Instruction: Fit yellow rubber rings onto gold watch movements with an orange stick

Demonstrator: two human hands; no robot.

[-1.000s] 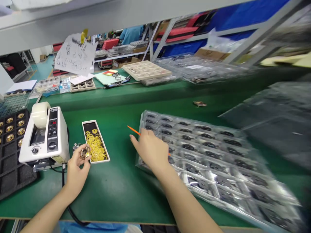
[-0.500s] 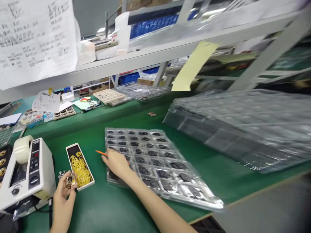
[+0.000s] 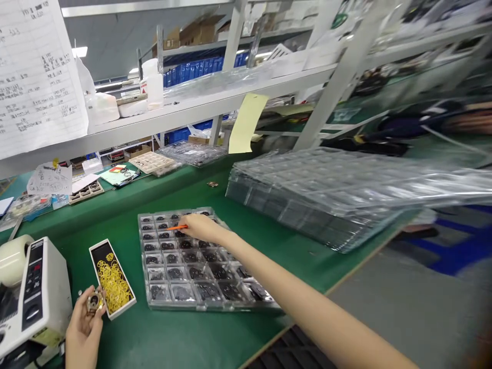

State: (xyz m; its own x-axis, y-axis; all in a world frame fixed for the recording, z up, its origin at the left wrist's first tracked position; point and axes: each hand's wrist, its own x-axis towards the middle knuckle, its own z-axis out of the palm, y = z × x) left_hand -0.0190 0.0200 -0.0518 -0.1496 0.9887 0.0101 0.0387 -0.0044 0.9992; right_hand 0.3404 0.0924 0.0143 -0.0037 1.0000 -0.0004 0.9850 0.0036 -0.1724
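Note:
My left hand (image 3: 82, 325) is closed around a round metal watch case (image 3: 94, 302), held by its edge beside a narrow white box (image 3: 128, 302) of yellow rings (image 3: 113, 284). My right hand (image 3: 203, 228) reaches over the far part of a clear plastic compartment tray (image 3: 184, 307), its fingers pinching a thin orange stick (image 3: 176, 227). The stick points left across the tray's upper rows. Dark round parts (image 3: 186, 245) sit in the tray's compartments. My right forearm hides the tray's right side, and I cannot tell whether the stick touches a part.
A white tape dispenser (image 3: 38, 292) stands at the left. Stacked clear trays (image 3: 292, 205) fill the right of the green bench (image 3: 126, 338). A small metal piece (image 3: 212, 184) lies behind the tray. Overhead runs a shelf beam (image 3: 184, 114) with a hanging yellow paper (image 3: 248, 123).
The view has turned to the right, so the bench things appear further left. My right hand has moved from the tray's left edge to its far rows. My left hand still holds the watch case.

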